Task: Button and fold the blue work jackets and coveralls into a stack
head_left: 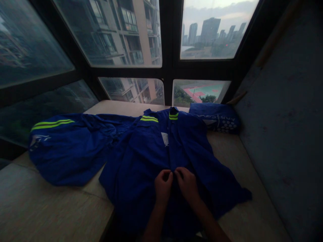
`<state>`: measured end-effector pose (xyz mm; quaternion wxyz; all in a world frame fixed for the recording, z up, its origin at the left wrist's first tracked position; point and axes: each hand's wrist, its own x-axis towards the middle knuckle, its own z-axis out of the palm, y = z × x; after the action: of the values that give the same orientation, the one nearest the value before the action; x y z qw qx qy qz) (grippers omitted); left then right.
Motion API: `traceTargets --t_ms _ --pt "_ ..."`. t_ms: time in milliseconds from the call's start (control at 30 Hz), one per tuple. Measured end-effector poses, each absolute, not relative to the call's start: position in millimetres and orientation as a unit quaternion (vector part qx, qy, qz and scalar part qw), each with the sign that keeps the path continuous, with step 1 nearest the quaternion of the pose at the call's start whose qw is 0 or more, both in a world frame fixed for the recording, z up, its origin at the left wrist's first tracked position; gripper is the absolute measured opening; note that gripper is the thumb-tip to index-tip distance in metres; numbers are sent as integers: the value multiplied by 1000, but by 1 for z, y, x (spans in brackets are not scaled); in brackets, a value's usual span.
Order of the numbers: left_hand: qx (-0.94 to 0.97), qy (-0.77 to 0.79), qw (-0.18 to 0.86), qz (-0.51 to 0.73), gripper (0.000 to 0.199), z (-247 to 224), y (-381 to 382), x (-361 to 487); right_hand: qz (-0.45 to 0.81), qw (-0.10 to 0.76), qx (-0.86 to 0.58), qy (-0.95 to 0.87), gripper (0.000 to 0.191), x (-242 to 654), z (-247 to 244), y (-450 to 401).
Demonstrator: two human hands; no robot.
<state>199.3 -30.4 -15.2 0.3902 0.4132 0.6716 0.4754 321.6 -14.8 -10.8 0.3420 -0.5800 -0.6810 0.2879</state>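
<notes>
A dark blue work jacket (141, 158) with bright yellow-green stripes near the collar lies spread on the window ledge, its front facing up. Its collar points toward the window, and a white patch shows in the upper front opening. My left hand (163, 184) pinches the jacket's front edge at the middle. Close beside it, my right hand (186, 183) also pinches the cloth, fingertips almost meeting the left ones. Whatever small fastener may sit between the fingertips is too dark to make out.
Left of the jacket lies another blue striped garment (70, 148), bunched up. A folded blue bundle with white print (217, 117) rests at the back right by the wall (282, 134). The pale ledge (55, 208) has a front edge at lower left. Windows (171, 72) stand behind.
</notes>
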Motion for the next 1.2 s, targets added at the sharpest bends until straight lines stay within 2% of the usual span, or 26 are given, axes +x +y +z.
traceTargets --t_ms 133,300,533,667,833,933,1000,1067,1133,1200 --pt "416 660 399 483 23 -12 -32 201 413 370 -583 -594 25 322 -6 -11" --pt "450 656 393 462 20 -13 -33 200 440 419 -572 -551 28 321 -9 -11" --pt "573 699 264 338 19 -16 -41 209 476 394 -578 -533 26 322 -21 -13" --pt "609 715 244 242 18 -5 -44 209 407 298 -592 -628 24 329 -15 -12" --pt "661 688 292 68 13 24 -51 197 343 74 -591 -727 20 345 3 -18" --pt "671 676 298 70 15 40 -45 189 316 -17 -586 -746 17 350 19 -19" --pt "671 683 264 116 17 45 -32 183 282 -3 -598 -751 18 346 30 -13" --pt "670 692 218 158 20 45 -14 179 245 65 -607 -753 19 336 39 -2" --pt "669 701 188 159 22 40 6 177 218 133 -608 -752 18 322 41 12" --pt "672 706 183 132 19 32 21 176 199 163 -610 -750 16 308 35 24"
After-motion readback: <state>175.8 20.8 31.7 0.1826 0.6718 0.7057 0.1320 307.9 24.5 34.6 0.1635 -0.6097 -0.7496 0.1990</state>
